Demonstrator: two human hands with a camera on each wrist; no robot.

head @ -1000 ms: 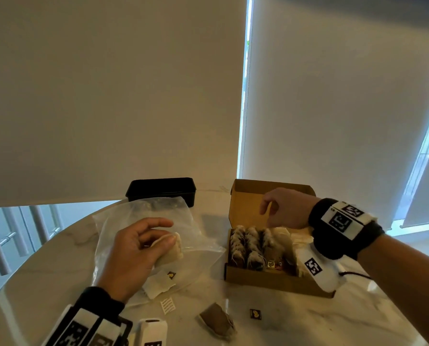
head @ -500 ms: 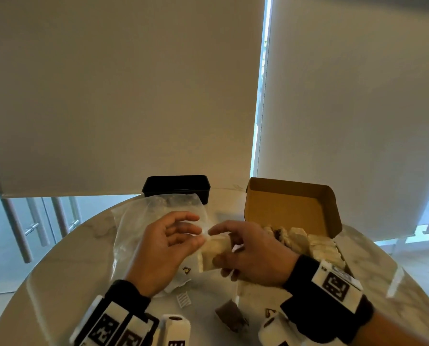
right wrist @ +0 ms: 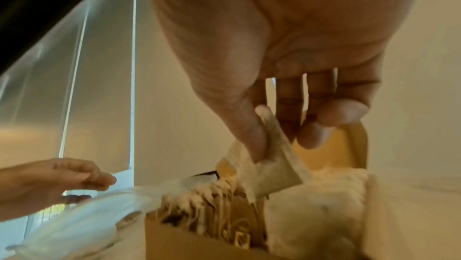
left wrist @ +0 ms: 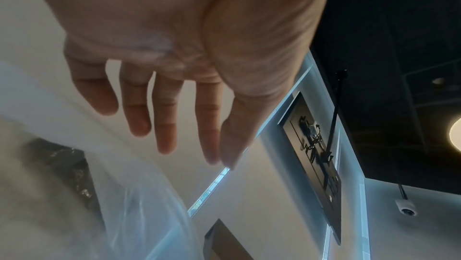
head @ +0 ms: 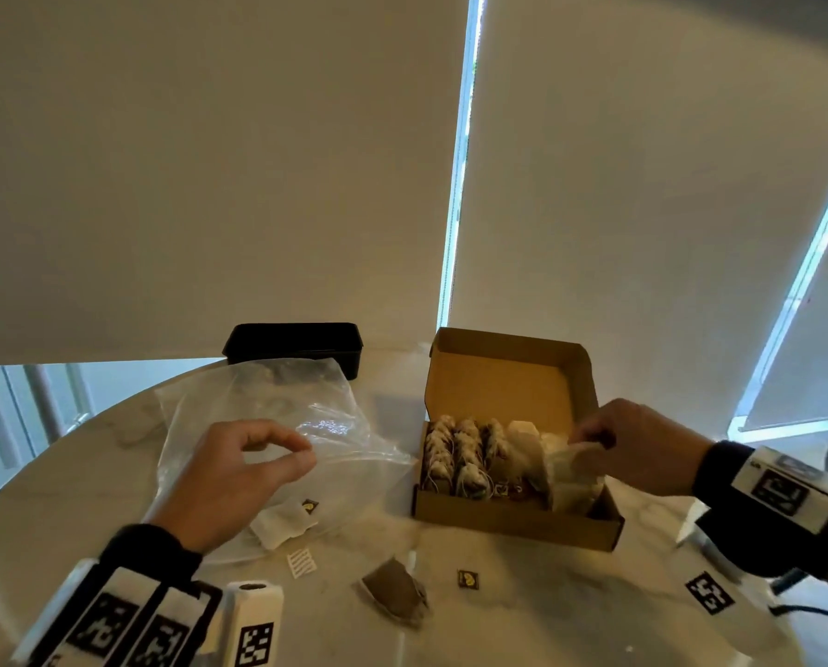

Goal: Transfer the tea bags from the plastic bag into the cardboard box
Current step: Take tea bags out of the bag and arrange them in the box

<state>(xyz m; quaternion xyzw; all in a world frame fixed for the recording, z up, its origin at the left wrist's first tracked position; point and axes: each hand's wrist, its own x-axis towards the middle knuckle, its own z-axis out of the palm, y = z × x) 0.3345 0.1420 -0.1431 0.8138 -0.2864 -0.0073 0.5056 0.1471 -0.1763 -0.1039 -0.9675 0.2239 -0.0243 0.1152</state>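
A clear plastic bag (head: pixel 277 416) lies on the table's left with one pale tea bag (head: pixel 282 524) at its near edge. My left hand (head: pixel 296 452) hovers over it, fingers loosely curled and holding nothing; the left wrist view shows those fingers (left wrist: pixel 164 126) relaxed above the bag (left wrist: pixel 139 215). The open cardboard box (head: pixel 513 522) holds rows of tea bags. Over its right end my right hand (head: pixel 590 442) pinches a tea bag (head: pixel 570 466). In the right wrist view its thumb and fingers (right wrist: pixel 254 140) grip that tea bag (right wrist: pixel 276 175) above the box (right wrist: pixel 187 240).
A darker loose tea bag (head: pixel 395 594), a small tag (head: pixel 468 579) and a white striped label (head: pixel 301 563) lie on the marble table (head: pixel 546 628) in front. A black container (head: pixel 294 344) stands behind the plastic bag. The box lid stands upright at the back.
A tea bag passed from my left hand to my right, which carried it rightward over the box's right end. My left hand stays above the plastic bag, now holding nothing.
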